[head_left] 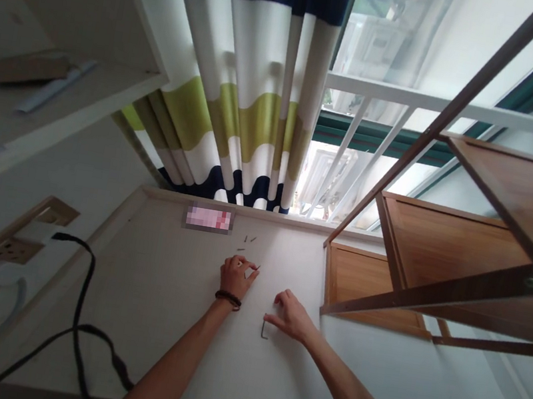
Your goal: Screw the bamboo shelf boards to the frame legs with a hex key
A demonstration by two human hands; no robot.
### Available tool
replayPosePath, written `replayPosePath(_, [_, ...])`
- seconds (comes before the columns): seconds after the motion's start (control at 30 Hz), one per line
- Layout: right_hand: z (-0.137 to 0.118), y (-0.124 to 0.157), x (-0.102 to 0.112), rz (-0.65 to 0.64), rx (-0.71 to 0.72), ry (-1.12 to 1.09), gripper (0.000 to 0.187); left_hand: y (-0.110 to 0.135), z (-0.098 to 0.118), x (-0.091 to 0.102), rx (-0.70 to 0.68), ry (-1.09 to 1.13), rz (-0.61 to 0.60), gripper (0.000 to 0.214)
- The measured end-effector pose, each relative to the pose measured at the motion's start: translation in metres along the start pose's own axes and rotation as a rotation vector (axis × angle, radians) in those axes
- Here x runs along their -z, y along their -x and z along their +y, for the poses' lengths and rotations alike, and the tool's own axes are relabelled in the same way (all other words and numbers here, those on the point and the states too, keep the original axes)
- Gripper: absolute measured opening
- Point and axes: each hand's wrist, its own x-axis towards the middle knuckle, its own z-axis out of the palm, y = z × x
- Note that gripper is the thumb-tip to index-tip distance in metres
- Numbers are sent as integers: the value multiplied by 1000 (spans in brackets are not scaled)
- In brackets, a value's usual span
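My left hand (234, 277), with a dark beaded bracelet at the wrist, is closed in a pinch on a small screw (257, 268) just above the white surface (166, 318). Beyond its fingertips lie several loose screws (241, 249), small and dark. To the right, my right hand (292, 315) is low over the surface with thumb and fingers apart, holding nothing. An L-shaped hex key (263, 328) lies by the right thumb tip; whether the thumb touches it I cannot tell.
A brown wooden shelf rack (380, 278) stands tilted on the right. At the left, a power strip (10, 250) carries plugs and a black cable (85, 285). A blurred pink item (209, 217) lies by the back edge, below the striped curtain (254, 116).
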Motion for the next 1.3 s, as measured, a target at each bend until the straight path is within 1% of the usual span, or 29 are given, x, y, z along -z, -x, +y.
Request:
replayPosePath(0.1, [-9, 0, -6, -10, 79, 156, 50, 3, -6, 0, -57, -100, 29, 15])
replayPosePath(0.2, [-13, -1, -14, 21, 98, 244, 43, 13, -14, -6, -117, -176, 24, 27])
replayPosePath(0.27, [-10, -3, -17, 70, 72, 269, 37, 21, -20, -13, -142, -220, 10, 36])
replayPosePath(0.37, [-1, -12, -17, 160, 9, 305, 34, 25, -25, -21, -172, -275, -18, 45])
replayPosePath(0.53, [11, -35, -12, 256, -53, 350, 30, 18, -25, -24, -223, -333, -60, 54])
replayPosePath(0.67, [12, -52, -9, 293, -65, 362, 27, 3, -25, -21, -239, -358, -74, 61])
replayPosePath(0.73, [13, -58, -8, 302, -75, 366, 25, -12, -26, -19, -221, -350, -55, 64])
replayPosePath(0.83, [14, -62, -7, 299, -79, 365, 23, -42, -27, -18, -173, -277, -20, 68])
replayPosePath(0.9, [14, -62, -7, 294, -83, 365, 23, -61, -28, -20, -176, -221, -22, 67])
replayPosePath(1.0, [12, -62, -6, 281, -93, 356, 22, -80, -29, -27, -157, -177, -6, 55])
replayPosePath(1.07, [11, -63, -4, 271, -100, 351, 22, -86, -32, -32, -118, -150, 23, 44])
replayPosePath(1.13, [11, -64, -4, 267, -110, 352, 22, -89, -36, -33, -66, -120, 56, 39])
replayPosePath(1.2, [11, -64, -4, 269, -117, 352, 22, -91, -41, -31, -1, -93, 94, 42])
replayPosePath(1.3, [12, -64, -4, 276, -117, 346, 23, -88, -50, -20, 94, -78, 156, 44])
